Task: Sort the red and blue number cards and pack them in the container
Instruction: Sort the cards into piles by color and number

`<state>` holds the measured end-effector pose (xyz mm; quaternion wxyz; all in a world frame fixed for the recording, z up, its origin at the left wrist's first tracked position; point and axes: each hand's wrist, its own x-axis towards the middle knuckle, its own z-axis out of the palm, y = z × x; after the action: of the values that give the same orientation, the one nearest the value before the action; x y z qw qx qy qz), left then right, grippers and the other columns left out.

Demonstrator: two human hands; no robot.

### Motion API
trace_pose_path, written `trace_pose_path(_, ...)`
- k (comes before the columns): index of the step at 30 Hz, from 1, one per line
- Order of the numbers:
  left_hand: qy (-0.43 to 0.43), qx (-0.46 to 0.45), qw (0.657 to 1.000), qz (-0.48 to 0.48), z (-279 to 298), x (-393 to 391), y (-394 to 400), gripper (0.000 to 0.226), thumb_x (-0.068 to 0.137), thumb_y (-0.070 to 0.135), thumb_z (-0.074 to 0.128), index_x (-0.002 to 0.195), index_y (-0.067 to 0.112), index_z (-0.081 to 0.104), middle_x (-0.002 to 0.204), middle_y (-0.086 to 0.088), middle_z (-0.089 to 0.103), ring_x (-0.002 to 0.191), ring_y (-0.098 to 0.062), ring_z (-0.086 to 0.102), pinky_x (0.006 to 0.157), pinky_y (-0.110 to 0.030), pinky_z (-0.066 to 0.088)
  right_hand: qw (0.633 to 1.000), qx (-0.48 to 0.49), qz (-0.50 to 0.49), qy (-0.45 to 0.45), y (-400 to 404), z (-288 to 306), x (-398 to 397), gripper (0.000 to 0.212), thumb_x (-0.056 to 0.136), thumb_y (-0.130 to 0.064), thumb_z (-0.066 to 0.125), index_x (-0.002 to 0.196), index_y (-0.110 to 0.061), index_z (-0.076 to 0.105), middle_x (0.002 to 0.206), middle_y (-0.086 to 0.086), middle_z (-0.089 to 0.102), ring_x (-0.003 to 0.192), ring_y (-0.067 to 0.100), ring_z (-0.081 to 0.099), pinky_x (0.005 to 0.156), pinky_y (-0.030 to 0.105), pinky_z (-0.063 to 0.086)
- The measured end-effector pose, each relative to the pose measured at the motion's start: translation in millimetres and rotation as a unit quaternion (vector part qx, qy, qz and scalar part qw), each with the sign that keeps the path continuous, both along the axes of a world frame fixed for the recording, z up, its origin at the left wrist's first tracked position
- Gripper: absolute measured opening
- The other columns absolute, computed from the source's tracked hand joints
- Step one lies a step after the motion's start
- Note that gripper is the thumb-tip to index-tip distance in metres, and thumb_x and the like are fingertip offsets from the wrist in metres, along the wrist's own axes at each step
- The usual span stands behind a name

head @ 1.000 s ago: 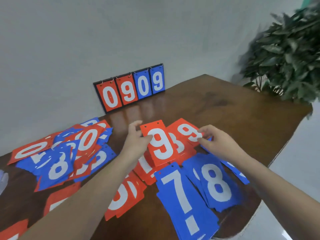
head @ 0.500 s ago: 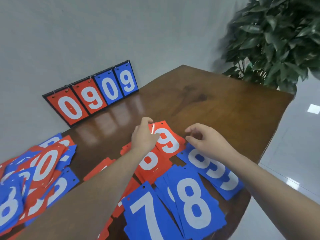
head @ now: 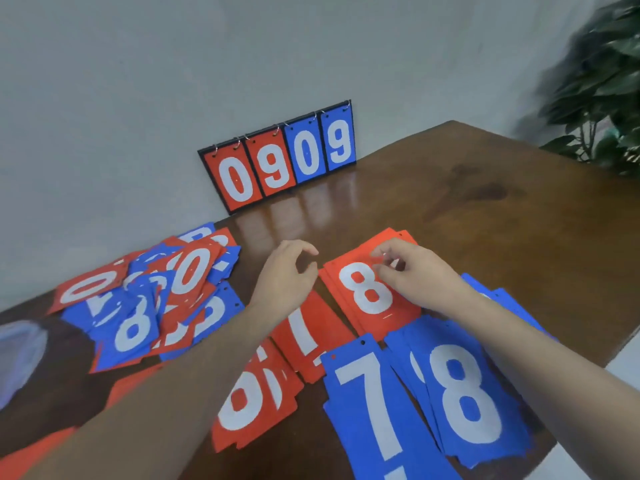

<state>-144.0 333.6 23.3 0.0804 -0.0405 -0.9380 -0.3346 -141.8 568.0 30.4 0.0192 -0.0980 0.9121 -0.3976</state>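
Observation:
A small stack of red cards with a red 8 card (head: 367, 292) on top lies mid-table. My right hand (head: 419, 278) rests over its right side, and the fingertips pinch its upper right edge. Just left of that stack my left hand (head: 287, 275) hovers with loosely curled fingers and holds nothing. Nearer me lie a blue 7 card (head: 374, 403) and a blue 8 card (head: 464, 396) on blue stacks. A red 7 card (head: 308, 334) and another red card (head: 252, 400) lie by my left forearm. More blue cards (head: 505, 299) peek out under my right wrist.
A mixed pile of red and blue cards (head: 156, 299) covers the left of the brown table (head: 467, 202). A flip scoreboard (head: 280, 161) reading 0909 leans on the wall at the back. A plant (head: 602, 81) stands far right. A pale translucent object (head: 17, 358) shows at the left edge.
My left hand has let go of the red 9 card and drawn back to the left. A red 8 now tops the red stack, and my right hand has moved onto it.

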Motion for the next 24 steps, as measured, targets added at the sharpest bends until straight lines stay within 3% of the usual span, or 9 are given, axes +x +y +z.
trace_pose_path(3,0.006,0.059,0.997,0.047,3.1,25.3,-44.7,0.022,0.094,0.01,0.061,0.1,0.031,0.06,0.111,0.009,0.057,0.105,-0.008,0.058,0.094,-0.022,0.045,0.999,-0.019,0.046,0.009,-42.7,1.7,1.8,0.012,0.093,-0.023,0.066,0.102,-0.032,0.064,0.088,-0.015,0.064,0.068,-0.006,0.056,0.064,0.009,0.04)
trace_pose_path(5,0.004,0.074,0.994,0.078,5.9,42.8,-74.2,0.021,0.095,0.011,0.061,0.1,0.031,0.06,0.108,0.011,0.058,0.101,-0.007,0.059,0.09,-0.021,0.048,0.997,-0.012,0.078,0.02,-71.0,3.0,4.4,0.013,0.093,-0.022,0.067,0.105,-0.026,0.066,0.09,-0.011,0.065,0.075,-0.002,0.056,0.068,0.005,0.038)
trace_pose_path(7,0.012,0.09,0.99,0.105,6.2,60.5,-103.8,0.021,0.094,0.01,0.06,0.097,0.031,0.061,0.106,0.012,0.058,0.096,-0.009,0.06,0.083,-0.021,0.048,0.994,-0.008,0.108,0.016,-99.1,3.8,8.1,0.015,0.093,-0.021,0.067,0.107,-0.024,0.066,0.093,-0.006,0.066,0.085,0.008,0.059,0.071,0.007,0.038)
trace_pose_path(9,0.014,0.099,0.985,0.137,6.0,77.2,-131.4,0.021,0.094,0.013,0.061,0.096,0.033,0.062,0.107,0.013,0.059,0.094,-0.006,0.061,0.081,-0.02,0.05,0.991,-0.011,0.131,0.014,-124.2,4.4,11.1,0.014,0.092,-0.021,0.068,0.105,-0.026,0.066,0.092,-0.005,0.067,0.088,0.011,0.06,0.076,0.016,0.041)
trace_pose_path(11,0.015,0.106,0.979,0.173,5.9,93.9,-158.9,0.02,0.094,0.013,0.061,0.096,0.033,0.063,0.106,0.015,0.059,0.092,-0.004,0.061,0.075,-0.014,0.047,0.989,-0.006,0.149,0.01,-149.0,6.3,14.1,0.013,0.093,-0.022,0.068,0.104,-0.028,0.066,0.092,-0.006,0.067,0.084,0.008,0.059,0.076,0.02,0.041)
trace_pose_path(15,0.001,0.096,0.969,0.228,2.0,122.1,-209.3,0.014,0.098,0.017,0.059,0.106,0.028,0.062,0.112,0.011,0.06,0.094,-0.003,0.06,0.064,-0.014,0.044,0.984,0.005,0.175,-0.011,-189.6,6.5,15.6,0.011,0.094,-0.025,0.066,0.1,-0.034,0.064,0.092,-0.01,0.067,0.079,0.002,0.06,0.07,0.017,0.042)
trace_pose_path(21,-0.017,0.114,0.952,0.285,-10.2,137.8,-257.9,0.017,0.098,0.018,0.059,0.112,0.028,0.061,0.113,0.008,0.063,0.101,-0.008,0.06,0.066,-0.013,0.042,0.978,0.031,0.204,-0.029,-232.0,-0.1,5.6,0.009,0.096,-0.027,0.064,0.104,-0.032,0.064,0.1,-0.01,0.065,0.09,0.01,0.062,0.065,0.017,0.041)
trace_pose_path(24,-0.022,0.051,0.965,0.257,-15.6,134.6,-267.8,0.019,0.097,0.028,0.063,0.115,0.029,0.06,0.117,0.011,0.059,0.101,-0.005,0.057,0.079,-0.018,0.047,0.978,0.035,0.206,-0.02,-248.1,-4.0,-5.6,0.012,0.095,-0.024,0.063,0.105,-0.031,0.066,0.098,-0.01,0.065,0.087,0.009,0.061,0.064,0.015,0.041)
